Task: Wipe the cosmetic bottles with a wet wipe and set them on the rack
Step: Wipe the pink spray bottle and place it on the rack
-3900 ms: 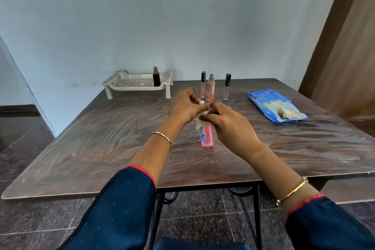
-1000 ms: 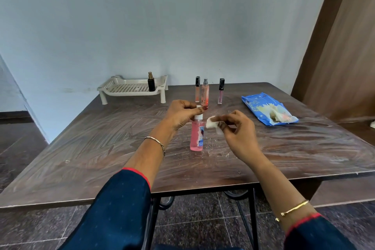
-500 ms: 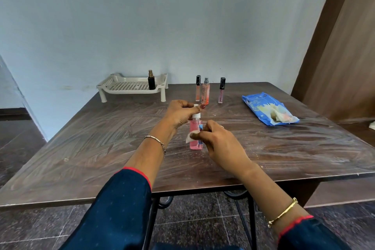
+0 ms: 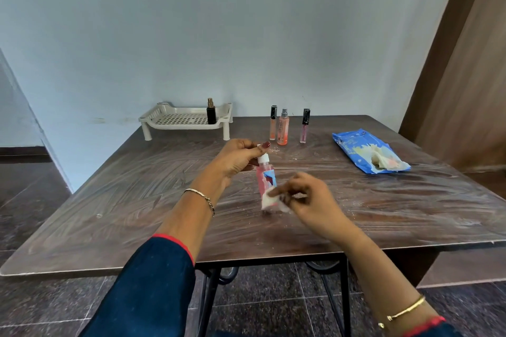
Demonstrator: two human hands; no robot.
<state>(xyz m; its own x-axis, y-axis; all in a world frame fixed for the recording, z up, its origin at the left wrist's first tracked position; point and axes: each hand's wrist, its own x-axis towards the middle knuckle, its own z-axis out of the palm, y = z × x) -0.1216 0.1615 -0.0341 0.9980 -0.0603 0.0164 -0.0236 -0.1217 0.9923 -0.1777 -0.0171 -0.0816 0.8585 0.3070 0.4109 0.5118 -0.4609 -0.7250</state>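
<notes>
A pink bottle [image 4: 265, 178] with a white cap and blue label stands slightly tilted at the middle of the table. My left hand [image 4: 237, 159] pinches its cap from the left. My right hand [image 4: 306, 200] holds a white wet wipe [image 4: 271, 202] against the bottle's lower part; this hand is blurred. The white slotted rack [image 4: 175, 120] sits at the back left with a black bottle [image 4: 210, 112] on it. Three slim bottles stand at the back: an orange tube [image 4: 273, 123], a peach spray bottle [image 4: 282, 128] and a pink tube [image 4: 305, 127].
A blue wet-wipe pack [image 4: 364, 151] lies open at the right of the brown table [image 4: 131, 200], a wipe sticking out of it. White specks dot the tabletop. A wooden door panel stands to the right, the wall close behind the table.
The bottle has tilted a little and turned its label toward me. My right hand slid the wipe down to the bottle's base. My left hand keeps hold of the cap.
</notes>
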